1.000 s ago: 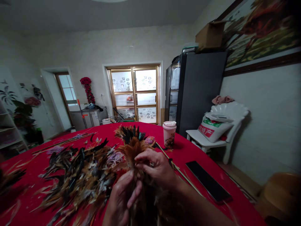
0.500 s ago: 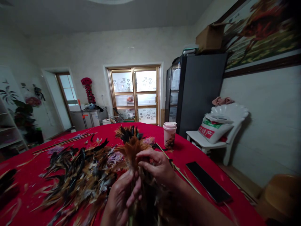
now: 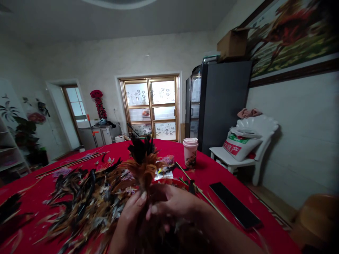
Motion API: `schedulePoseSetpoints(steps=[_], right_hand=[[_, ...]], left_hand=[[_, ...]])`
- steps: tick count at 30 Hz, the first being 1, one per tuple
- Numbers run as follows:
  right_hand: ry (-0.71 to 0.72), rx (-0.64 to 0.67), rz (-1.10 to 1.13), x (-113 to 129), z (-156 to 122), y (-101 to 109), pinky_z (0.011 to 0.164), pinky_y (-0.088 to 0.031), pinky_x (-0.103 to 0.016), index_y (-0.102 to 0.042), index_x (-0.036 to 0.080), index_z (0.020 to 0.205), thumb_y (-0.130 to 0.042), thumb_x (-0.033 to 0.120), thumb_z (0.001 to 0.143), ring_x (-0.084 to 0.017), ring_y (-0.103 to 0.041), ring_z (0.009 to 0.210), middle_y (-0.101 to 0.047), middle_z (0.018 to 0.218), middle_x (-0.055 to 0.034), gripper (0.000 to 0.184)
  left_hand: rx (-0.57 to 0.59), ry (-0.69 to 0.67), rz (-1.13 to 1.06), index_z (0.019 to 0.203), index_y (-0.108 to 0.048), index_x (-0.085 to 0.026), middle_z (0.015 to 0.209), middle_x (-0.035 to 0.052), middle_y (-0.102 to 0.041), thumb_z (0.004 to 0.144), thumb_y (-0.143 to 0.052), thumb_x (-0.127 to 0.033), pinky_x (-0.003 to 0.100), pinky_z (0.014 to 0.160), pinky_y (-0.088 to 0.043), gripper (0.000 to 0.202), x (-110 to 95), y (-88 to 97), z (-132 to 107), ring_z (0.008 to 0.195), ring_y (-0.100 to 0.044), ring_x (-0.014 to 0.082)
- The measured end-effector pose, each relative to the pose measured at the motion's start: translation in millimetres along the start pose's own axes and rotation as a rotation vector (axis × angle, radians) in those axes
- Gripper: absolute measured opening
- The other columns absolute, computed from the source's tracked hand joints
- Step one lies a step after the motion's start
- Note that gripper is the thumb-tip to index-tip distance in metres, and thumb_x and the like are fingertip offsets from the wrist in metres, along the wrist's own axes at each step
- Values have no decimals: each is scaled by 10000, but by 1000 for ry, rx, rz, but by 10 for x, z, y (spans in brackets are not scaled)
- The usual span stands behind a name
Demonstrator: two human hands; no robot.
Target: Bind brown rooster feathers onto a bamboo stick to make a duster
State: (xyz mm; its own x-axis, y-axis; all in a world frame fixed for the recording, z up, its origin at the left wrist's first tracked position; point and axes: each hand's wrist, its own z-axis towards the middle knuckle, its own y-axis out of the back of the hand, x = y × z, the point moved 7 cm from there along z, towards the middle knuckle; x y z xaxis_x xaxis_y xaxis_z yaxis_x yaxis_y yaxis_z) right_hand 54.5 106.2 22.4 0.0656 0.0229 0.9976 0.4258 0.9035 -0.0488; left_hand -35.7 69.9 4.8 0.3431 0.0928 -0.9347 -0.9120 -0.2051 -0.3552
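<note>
Feather bundle: the brown feathers (image 3: 144, 173) stand upright at the centre of your dial, gathered between your two hands above the tabletop (image 3: 212, 174).
Left hand: yours (image 3: 130, 208), thumb and fingers pinching the base of the brown feathers from the seven o'clock side.
Right hand: yours (image 3: 176, 203), at four o'clock of the bundle, fingers curled in beside the left ones; blur and shadow hide whether they pinch anything.
Black plumes: dark feathers (image 3: 141, 146) show just above the brown ones, at twelve o'clock.
Loose pile: mixed feathers (image 3: 92, 201) spread at nine o'clock.
Cup: pink, lidded (image 3: 190, 153), one o'clock.
Phone: dark-screened (image 3: 234, 204), three o'clock.
</note>
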Motion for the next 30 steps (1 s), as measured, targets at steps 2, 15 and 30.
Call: schedulePoseSetpoints(steps=[2, 15, 30], right_hand=[[9, -16, -1, -22, 18, 2, 425, -319, -146, -562, 180, 1098, -675, 319, 716, -51, -462, 477, -618, 775, -5, 421], [262, -387, -667, 217, -55, 147, 628, -378, -208, -647, 153, 836, -449, 203, 837, -126, -539, 689, -605, 732, -6, 204], [346, -347, -1002, 350, -113, -90, 603, -349, -219, -450, 169, 636, -442, 121, 752, -118, -475, 623, -526, 646, 3, 126]], left_hand=[[-23, 3, 34, 873, -674, -175, 574, -25, -568, 690, -678, -366, 206, 502, -425, 265, -11, 30, 11, 528, -515, 129], [-172, -235, 424, 764, -654, -182, 636, 12, -607, 726, -588, -422, 257, 548, -448, 252, -176, 143, 100, 611, -559, 178], [-174, -930, 1658, 758, -503, -212, 557, 59, -677, 749, -389, -95, 291, 388, -397, 163, -121, -201, -75, 441, -641, 236]])
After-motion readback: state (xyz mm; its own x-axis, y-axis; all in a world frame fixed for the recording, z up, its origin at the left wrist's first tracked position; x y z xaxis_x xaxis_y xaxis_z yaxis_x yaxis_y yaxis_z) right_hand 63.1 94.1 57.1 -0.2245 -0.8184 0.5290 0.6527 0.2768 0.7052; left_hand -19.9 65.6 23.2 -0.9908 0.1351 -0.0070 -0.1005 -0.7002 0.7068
